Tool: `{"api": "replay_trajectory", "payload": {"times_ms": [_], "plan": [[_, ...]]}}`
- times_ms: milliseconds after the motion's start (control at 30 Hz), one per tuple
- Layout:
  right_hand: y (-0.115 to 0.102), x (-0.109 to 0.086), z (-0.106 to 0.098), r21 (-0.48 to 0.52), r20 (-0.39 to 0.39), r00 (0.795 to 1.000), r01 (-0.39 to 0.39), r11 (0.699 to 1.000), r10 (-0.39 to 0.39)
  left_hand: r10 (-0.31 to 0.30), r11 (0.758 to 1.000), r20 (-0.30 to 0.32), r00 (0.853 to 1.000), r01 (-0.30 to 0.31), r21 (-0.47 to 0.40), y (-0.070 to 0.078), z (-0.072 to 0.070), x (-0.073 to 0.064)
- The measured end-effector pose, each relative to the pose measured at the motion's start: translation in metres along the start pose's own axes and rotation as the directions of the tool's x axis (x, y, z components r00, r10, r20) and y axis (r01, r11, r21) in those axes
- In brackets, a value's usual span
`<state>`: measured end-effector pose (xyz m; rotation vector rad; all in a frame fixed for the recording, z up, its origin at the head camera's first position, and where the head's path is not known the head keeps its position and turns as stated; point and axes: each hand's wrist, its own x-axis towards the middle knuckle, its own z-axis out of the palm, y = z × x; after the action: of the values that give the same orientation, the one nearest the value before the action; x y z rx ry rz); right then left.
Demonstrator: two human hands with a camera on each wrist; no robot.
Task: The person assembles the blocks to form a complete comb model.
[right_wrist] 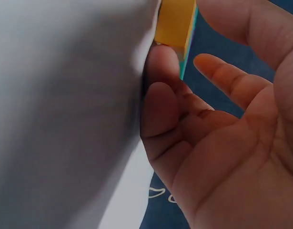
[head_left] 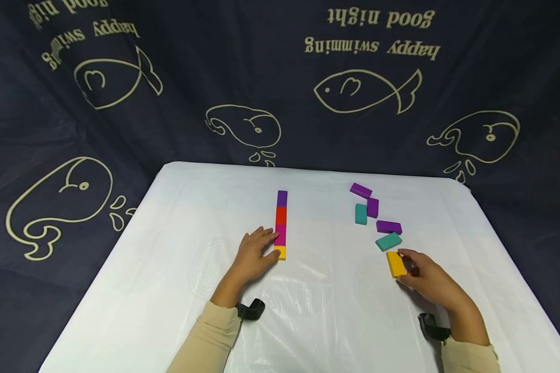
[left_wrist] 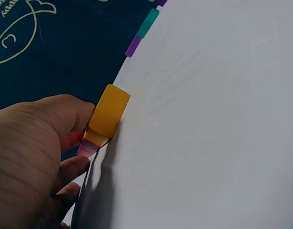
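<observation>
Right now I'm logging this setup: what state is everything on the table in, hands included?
Four-block row: straight, end to end
Loose yellow block: pinched, apart from the row
Three purple blocks: loose, scattered
Two teal blocks: loose, scattered
Left hand: touching the row's near end
Right hand: pinching that yellow block

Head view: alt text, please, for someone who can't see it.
At a white table, a person's right hand holds a yellow block near three loose purple blocks and two teal blocks. Their left hand touches a straight row of purple, red, pink and yellow blocks. Behind is dark cloth with fish outlines.
</observation>
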<state>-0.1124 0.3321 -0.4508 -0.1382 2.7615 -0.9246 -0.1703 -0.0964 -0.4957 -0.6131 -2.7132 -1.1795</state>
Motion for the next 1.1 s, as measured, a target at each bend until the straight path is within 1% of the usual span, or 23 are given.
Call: {"api": "replay_trajectory", "payload": {"times_ms": [167,300,433,633,867,1100], "plan": [[-0.0005,0.0034,0.0013,-0.037,0.001,1.0,-0.025,0.999,0.025,-0.027,1.0,0.028,0.999,0.027,0.011,-0.0005,0.0008,0.0014],[0.0013,0.0053,0.0018,-0.053,-0.013,1.0,-0.017,0.998,0.016,-0.034,0.999,0.039,0.999,0.033,0.022,0.0004,0.0006,0.0013],[0.003,0.0069,0.0026,-0.06,-0.024,0.999,-0.024,0.998,0.022,-0.027,0.999,0.033,0.999,0.026,0.024,0.0023,-0.0003,0.0013],[0.0014,0.0081,0.0024,-0.069,-0.019,0.999,-0.046,0.997,0.045,-0.02,1.0,0.027,0.999,0.019,0.014,0.0024,-0.0009,0.0017],[0.0011,0.0085,0.0026,-0.051,-0.016,0.999,-0.039,0.998,0.039,-0.024,0.999,0.028,0.999,0.024,0.024,0.0019,-0.0014,0.0017],[0.0007,0.0099,0.0045,-0.056,-0.035,0.999,-0.034,0.998,0.032,-0.027,0.999,0.025,0.999,0.027,0.025,0.0029,-0.0028,0.001]]}}
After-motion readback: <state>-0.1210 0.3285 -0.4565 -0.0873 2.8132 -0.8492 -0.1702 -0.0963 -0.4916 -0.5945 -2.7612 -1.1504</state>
